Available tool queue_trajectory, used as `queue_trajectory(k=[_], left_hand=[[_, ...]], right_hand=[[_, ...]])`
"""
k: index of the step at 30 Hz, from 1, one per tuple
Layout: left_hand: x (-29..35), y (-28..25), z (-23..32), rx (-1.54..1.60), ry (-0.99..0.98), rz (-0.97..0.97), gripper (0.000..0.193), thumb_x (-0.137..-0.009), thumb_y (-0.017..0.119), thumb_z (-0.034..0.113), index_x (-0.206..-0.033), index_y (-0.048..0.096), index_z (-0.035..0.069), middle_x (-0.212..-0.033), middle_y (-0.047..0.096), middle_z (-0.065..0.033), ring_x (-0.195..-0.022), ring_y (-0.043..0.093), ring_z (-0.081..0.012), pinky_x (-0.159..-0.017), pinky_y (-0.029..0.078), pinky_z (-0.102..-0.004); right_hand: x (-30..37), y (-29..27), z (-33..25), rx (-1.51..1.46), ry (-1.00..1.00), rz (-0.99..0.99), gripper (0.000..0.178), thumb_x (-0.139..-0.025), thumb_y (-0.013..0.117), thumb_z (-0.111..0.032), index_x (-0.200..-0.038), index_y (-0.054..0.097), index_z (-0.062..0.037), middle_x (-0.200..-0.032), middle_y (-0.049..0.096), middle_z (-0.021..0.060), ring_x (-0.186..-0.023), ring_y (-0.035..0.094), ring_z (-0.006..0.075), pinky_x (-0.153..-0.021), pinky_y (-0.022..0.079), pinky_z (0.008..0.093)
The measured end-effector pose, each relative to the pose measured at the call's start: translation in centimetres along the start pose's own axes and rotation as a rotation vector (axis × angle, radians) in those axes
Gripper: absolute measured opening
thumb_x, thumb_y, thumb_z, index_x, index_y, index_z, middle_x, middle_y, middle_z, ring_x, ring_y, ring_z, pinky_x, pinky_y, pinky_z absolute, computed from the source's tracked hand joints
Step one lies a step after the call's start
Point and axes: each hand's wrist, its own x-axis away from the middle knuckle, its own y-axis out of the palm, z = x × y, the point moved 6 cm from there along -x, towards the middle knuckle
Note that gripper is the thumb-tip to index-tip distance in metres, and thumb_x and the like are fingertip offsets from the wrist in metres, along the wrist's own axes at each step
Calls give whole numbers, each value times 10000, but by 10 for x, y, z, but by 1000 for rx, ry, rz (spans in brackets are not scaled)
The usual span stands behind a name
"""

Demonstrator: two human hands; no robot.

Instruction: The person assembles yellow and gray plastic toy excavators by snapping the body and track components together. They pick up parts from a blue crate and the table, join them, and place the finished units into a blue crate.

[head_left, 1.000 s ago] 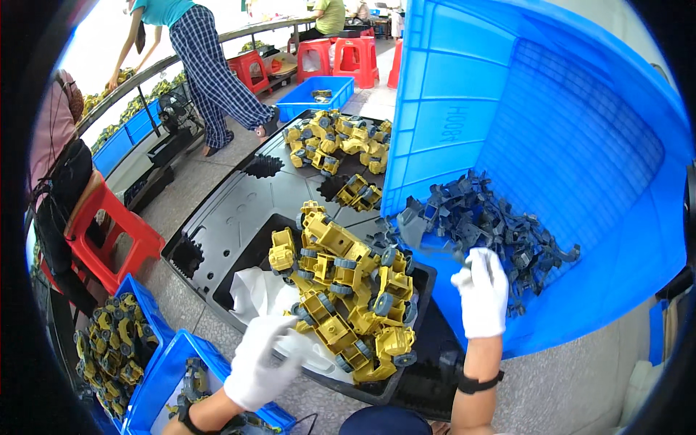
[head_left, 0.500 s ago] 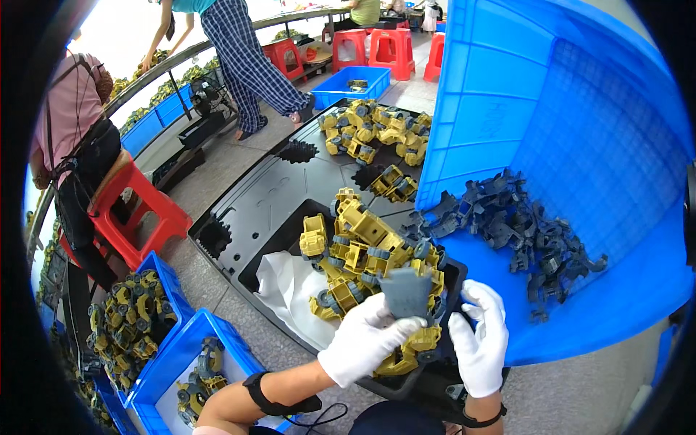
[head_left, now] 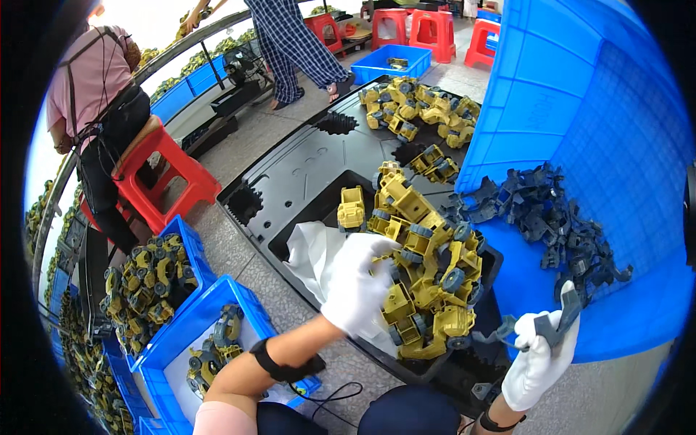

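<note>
My left hand point(head_left: 357, 281), in a white glove, reaches over a heap of yellow toy trucks point(head_left: 417, 239) with grey wheels in a black tray point(head_left: 308, 201). Its fingers are smeared by motion at the heap's left side, so whether they grip a truck is hidden. At the right, my gloved right hand point(head_left: 538, 362) is closed on a dark grey plastic part point(head_left: 567, 319), a thin bent piece jutting up past the fingers. Behind it, many similar dark grey plastic parts point(head_left: 540, 210) lie piled in a large tipped blue bin point(head_left: 554, 94).
White sheeting point(head_left: 308, 254) lies in the tray's left side. More toy trucks point(head_left: 417, 109) sit on the black surface's far end. Blue crates point(head_left: 243, 290) with trucks stand at the lower left. A seated person point(head_left: 94, 80), a red stool point(head_left: 167, 174) and a standing person point(head_left: 297, 43) are beyond.
The view has shifted, so the scene sits further right. My left hand no longer shows the grey part and has moved onto the trucks. My right hand, earlier open, now grips a grey part.
</note>
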Motion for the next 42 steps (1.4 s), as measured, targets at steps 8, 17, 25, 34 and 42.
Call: queue_trajectory(k=[8, 17, 25, 34, 42], left_hand=[[20, 12, -64, -341, -98, -403, 634, -817, 798, 380, -1289, 535, 49, -1213, 576, -186, -1100, 605, -308, -966, 492, -408], [29, 29, -111, 111, -507, -277, 661, -812, 791, 313, -1307, 514, -25, -1204, 593, -187, -1106, 605, -294, -949, 495, -393], [21, 17, -43, 1350, -706, -375, 573, -836, 801, 144, -1330, 517, 88, -1154, 636, -69, -1013, 666, -216, -864, 568, -357], [54, 20, 18, 1360, -1015, -373, 411, -997, 567, 350, -1326, 565, 104, -1267, 644, -70, -1150, 627, -186, -1003, 501, -356], [46, 7, 29, 1196, -811, -502, 527, -926, 692, 267, -1380, 503, 76, -1291, 596, -24, -1179, 571, -141, -1029, 453, -342]], right_hand=[[18, 11, 21, 214, 82, -87, 900, -742, 841, -246, -1453, 390, 71, -796, 545, -11, -660, 531, 70, -616, 438, 202], [27, 22, 33, 335, 251, -174, 903, -701, 851, -229, -1451, 420, 28, -857, 573, -11, -740, 558, 64, -667, 464, 207], [29, 49, 25, 507, 102, -371, 897, -629, 849, -48, -1413, 432, 74, -1203, 613, 141, -1029, 622, 184, -915, 516, 314], [27, 95, 34, 602, -25, -542, 904, -669, 927, -301, -1361, 462, 47, -1095, 684, 213, -977, 708, 329, -875, 559, 387], [28, 99, 30, 576, -135, -655, 922, -678, 928, -318, -1384, 445, 27, -1089, 662, 237, -961, 698, 345, -844, 562, 392]])
